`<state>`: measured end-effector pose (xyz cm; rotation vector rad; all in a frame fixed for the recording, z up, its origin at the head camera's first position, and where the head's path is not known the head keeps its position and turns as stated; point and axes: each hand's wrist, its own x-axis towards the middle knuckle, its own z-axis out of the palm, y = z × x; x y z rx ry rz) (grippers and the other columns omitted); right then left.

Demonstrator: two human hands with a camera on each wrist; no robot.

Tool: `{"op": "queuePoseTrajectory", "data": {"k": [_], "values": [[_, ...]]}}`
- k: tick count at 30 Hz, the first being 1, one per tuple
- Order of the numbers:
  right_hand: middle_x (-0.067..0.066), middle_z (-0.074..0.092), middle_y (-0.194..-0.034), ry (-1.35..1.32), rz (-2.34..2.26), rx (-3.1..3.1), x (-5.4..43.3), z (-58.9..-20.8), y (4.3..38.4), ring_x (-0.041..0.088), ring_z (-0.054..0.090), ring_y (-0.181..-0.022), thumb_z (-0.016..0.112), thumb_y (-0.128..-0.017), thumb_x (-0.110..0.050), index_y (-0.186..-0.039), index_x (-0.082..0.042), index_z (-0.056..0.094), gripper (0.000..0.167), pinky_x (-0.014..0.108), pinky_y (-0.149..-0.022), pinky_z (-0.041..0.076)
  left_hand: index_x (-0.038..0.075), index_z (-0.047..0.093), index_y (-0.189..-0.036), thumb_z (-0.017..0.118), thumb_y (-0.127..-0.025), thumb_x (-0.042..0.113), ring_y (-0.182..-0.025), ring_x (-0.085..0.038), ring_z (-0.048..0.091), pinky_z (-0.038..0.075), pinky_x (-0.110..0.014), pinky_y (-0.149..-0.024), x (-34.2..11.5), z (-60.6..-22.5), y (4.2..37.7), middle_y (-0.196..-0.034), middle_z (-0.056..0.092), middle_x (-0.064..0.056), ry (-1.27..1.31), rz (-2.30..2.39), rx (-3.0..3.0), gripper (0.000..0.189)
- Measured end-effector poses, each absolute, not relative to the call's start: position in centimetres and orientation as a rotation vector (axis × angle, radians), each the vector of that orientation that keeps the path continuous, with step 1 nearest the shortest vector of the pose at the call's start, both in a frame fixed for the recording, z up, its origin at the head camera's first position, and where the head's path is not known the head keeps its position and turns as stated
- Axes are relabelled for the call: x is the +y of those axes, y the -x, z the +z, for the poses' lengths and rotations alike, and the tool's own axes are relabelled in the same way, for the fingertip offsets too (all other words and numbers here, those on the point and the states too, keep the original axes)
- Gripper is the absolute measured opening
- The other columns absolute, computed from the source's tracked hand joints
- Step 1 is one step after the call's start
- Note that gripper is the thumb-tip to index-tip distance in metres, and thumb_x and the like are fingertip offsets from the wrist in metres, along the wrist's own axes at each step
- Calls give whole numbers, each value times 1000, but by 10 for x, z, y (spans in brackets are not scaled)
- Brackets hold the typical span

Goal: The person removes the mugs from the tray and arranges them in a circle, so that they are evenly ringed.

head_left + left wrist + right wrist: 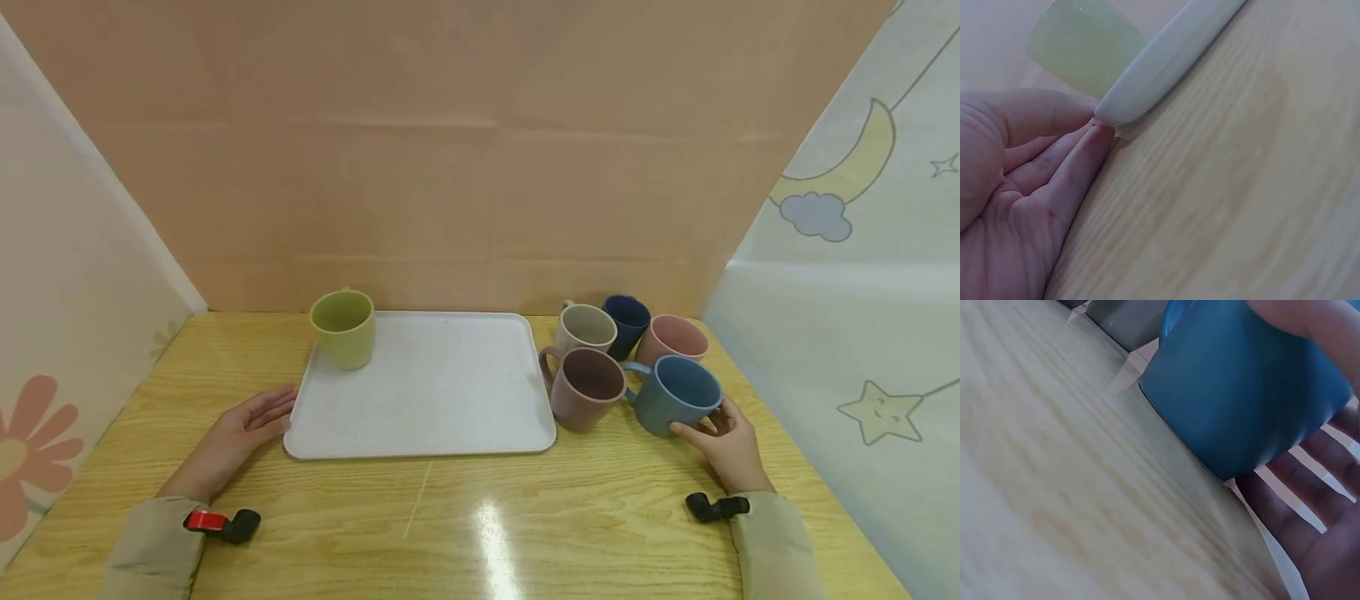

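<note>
On the right, a blue mug stands with its handle toward the left. My right hand grips its right side, the thumb on the near wall and the fingers behind; the right wrist view shows the mug on the tabletop. At the left edge of a white tray, my left hand touches the rim with fairly straight fingers. The left wrist view shows the thumb and finger tips against the tray's edge. A yellow-green mug stands on the tray's back left corner.
Around the blue mug are a mauve mug, a beige mug, a navy mug and a pink mug. The mauve one is close to the tray's right edge. Walls bound the wooden table behind and at both sides.
</note>
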<state>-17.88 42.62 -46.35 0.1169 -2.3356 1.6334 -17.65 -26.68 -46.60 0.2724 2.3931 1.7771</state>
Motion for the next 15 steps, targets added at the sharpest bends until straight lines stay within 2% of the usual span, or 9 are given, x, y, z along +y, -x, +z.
{"op": "queuePoseTrajectory", "data": {"k": [9, 15], "values": [[-16, 50, -134, -15, 1626, -2326, 428, -463, 180, -4, 52, -116, 76, -88, 4, -153, -17, 44, 76, 8, -88, 47, -4, 29, -157, 58, -106, 20, -121, 16, 47, 43, -7, -94, -267, -467, 176, -155, 36, -32, -291, 1794, 2391, 64], [-14, 43, -139, -99, 1742, -2224, 428, -462, 181, -1, 46, -122, 67, -93, 9, -155, -16, 35, 74, 9, -91, 42, -4, 29, -157, 59, -105, 20, -121, 15, 47, 42, -7, -94, -267, -467, 176, -154, 38, -31, -286, 1801, 2381, 64]]}}
